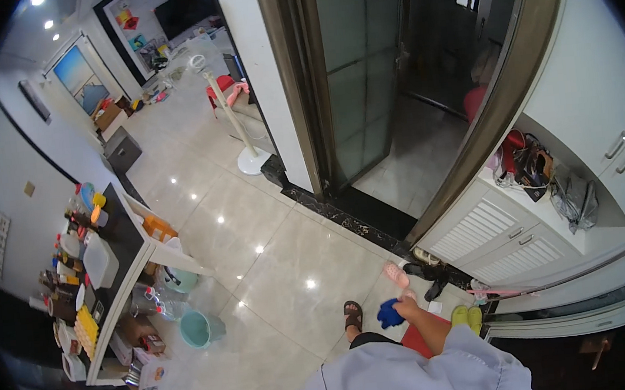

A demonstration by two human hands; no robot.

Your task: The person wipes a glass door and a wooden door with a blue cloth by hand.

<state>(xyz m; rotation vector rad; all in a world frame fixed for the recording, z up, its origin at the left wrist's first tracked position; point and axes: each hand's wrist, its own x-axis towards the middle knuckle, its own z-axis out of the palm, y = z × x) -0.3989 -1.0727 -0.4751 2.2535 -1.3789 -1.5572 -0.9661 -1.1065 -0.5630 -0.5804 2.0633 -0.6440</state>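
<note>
My right hand grips a dark blue cloth, which hangs bunched from the fingers. Below my forearm lies a red mat. One of my feet wears a brown sandal on the tiled floor. Close to my right hand are a pink clog, black shoes and a pair of lime-green slippers. My left hand is out of view.
To the left, a table holds bottles and tubs; a teal bucket stands beside it. Ahead is a white pedestal fan. A folding glass door stands partly open. White cabinets line the right.
</note>
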